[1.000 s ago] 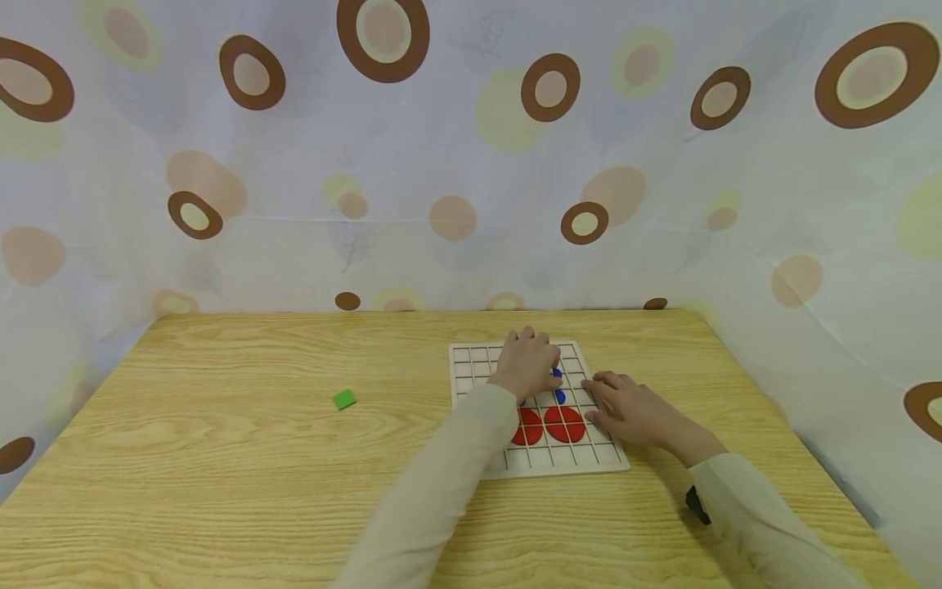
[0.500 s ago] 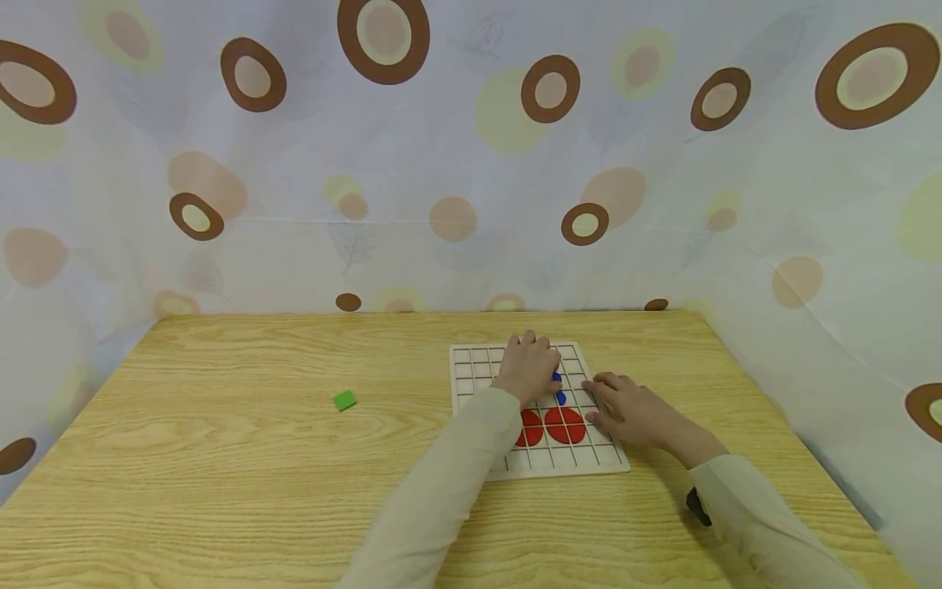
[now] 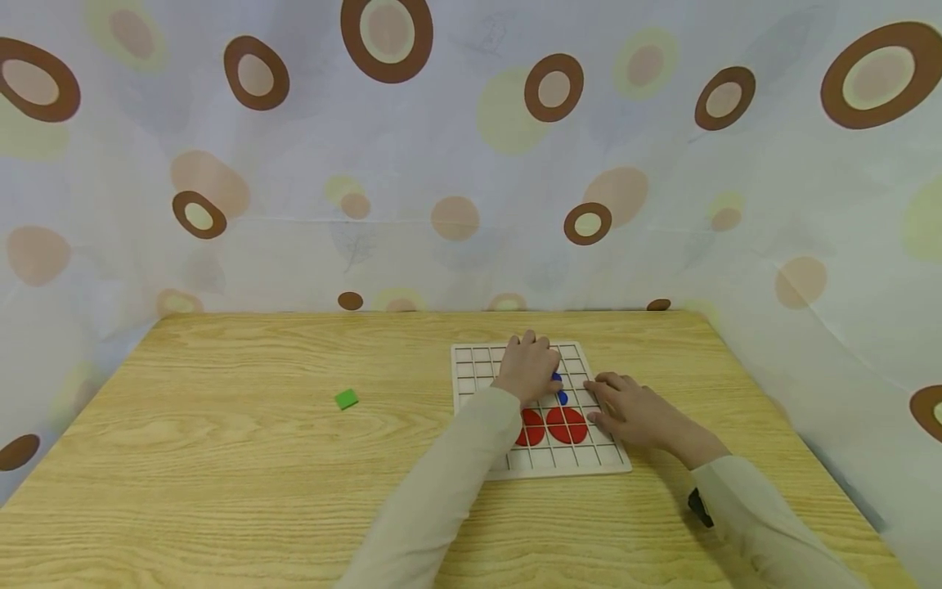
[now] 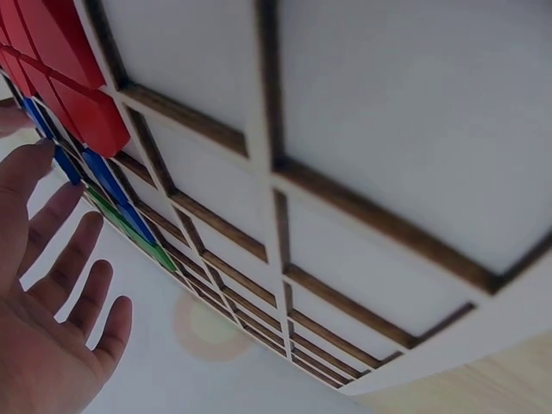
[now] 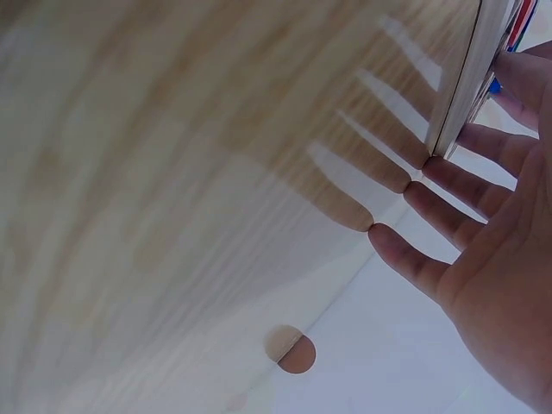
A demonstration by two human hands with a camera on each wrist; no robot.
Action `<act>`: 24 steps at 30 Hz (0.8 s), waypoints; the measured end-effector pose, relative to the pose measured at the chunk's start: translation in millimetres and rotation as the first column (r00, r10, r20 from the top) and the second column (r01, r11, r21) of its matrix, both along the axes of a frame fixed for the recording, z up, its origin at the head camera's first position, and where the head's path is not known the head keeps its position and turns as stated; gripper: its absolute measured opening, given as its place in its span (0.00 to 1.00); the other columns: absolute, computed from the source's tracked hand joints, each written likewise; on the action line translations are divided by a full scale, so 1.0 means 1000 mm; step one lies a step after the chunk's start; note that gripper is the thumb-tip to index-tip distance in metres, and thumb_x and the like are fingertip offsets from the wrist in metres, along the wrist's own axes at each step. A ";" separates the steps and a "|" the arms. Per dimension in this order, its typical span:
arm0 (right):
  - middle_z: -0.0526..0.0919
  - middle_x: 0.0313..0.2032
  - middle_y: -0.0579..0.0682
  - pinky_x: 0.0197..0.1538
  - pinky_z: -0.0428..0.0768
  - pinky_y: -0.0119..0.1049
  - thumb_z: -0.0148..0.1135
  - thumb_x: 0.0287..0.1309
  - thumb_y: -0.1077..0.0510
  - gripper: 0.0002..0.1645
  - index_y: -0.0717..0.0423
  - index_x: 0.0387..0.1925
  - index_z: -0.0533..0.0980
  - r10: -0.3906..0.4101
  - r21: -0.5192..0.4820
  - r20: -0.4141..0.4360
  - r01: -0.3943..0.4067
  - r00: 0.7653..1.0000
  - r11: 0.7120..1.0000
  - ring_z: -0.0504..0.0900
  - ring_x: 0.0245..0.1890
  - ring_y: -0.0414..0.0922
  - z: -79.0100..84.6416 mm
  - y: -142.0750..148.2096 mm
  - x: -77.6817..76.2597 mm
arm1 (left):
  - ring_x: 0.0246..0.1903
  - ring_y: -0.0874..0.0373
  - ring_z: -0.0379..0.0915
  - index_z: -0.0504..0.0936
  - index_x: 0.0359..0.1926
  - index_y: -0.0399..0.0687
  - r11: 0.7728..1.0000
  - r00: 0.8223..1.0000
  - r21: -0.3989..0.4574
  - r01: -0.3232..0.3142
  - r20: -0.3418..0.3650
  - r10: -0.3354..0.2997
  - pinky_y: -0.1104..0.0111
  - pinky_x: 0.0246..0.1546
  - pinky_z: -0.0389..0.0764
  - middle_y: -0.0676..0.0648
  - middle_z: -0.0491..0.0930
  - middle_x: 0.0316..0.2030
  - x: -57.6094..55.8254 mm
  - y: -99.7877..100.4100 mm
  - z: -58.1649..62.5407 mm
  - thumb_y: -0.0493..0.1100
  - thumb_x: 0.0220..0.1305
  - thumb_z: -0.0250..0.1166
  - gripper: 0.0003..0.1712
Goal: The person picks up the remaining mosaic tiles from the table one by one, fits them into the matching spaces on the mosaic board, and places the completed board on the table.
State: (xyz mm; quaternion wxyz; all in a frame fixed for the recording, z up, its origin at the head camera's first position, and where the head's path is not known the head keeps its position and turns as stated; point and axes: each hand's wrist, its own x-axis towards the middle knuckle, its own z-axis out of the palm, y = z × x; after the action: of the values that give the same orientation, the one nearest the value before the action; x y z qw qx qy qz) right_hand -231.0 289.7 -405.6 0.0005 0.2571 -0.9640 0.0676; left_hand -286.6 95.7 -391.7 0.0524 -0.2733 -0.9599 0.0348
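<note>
A white board with a dark grid [image 3: 515, 465] lies right of centre on the table. My left hand [image 3: 527, 368] reaches over it, with thumb and index fingertips at the two ends of a small blue piece [image 4: 65, 165]. Its other fingers are spread and loosely bent. Beside that piece sit another blue piece [image 4: 108, 178] and a green piece [image 4: 129, 226]; red round pieces [image 3: 567, 425] fill the nearer squares. My right hand [image 3: 629, 409] rests at the board's right edge, thumb and index finger against it, other fingertips on the table. The left hand hides part of the board.
A loose green square tile [image 3: 347, 399] lies on the wooden table [image 3: 221, 458] to the left of the board. Behind and beside the table hangs a patterned white cloth [image 3: 412, 262]. A dark band [image 3: 700, 507] shows under the right sleeve.
My left hand has shifted slightly over the blue pieces, and the nearer blue piece shows a little differently beside the thumb. My right hand stays at the board's edge.
</note>
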 end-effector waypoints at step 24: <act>0.69 0.57 0.63 0.49 0.69 0.62 0.54 0.61 0.49 0.29 0.60 0.59 0.67 0.013 0.007 -0.014 -0.012 1.000 1.000 0.69 0.55 0.62 0.000 0.000 0.001 | 0.51 0.58 0.66 0.80 0.41 0.69 0.999 0.999 0.036 0.003 0.042 -0.004 0.61 0.53 0.67 0.59 0.75 0.46 -0.002 -0.003 0.001 0.63 0.57 0.57 0.14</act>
State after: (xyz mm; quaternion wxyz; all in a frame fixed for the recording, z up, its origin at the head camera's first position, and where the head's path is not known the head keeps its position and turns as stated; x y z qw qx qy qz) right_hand -230.1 289.8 -405.5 0.0060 0.2636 -0.9626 0.0624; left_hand -288.9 92.3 -390.6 0.0372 -0.2747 -0.9607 0.0115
